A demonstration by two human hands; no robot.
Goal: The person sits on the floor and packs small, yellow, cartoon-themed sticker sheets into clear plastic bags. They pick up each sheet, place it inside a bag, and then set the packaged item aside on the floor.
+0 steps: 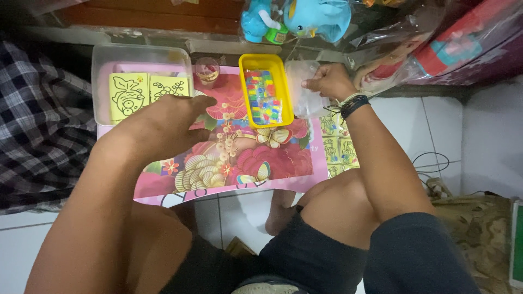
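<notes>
Glossy printed board (256, 163) with flowers and butterflies, smooth and faintly shiny. At its far edge, yellow tray (243, 87) of smooth hard plastic, holding small sachets (263, 98) in shiny film. At the far left corner, clear box (103, 71) of cloudy, matt plastic, with yellow cards (128, 95) of matt paper inside. Small clear cup (207, 69), thin and glossy. Crinkled clear bag (305, 100) pinched in the right hand (328, 81), thin plastic with soft glints. Woven cord bracelets (351, 103) on the wrist. Checked cloth (32, 125) at left, soft and matt. White floor tiles (436, 120), smooth, semi-gloss. Blue toy (313, 19), shiny plastic.
</notes>
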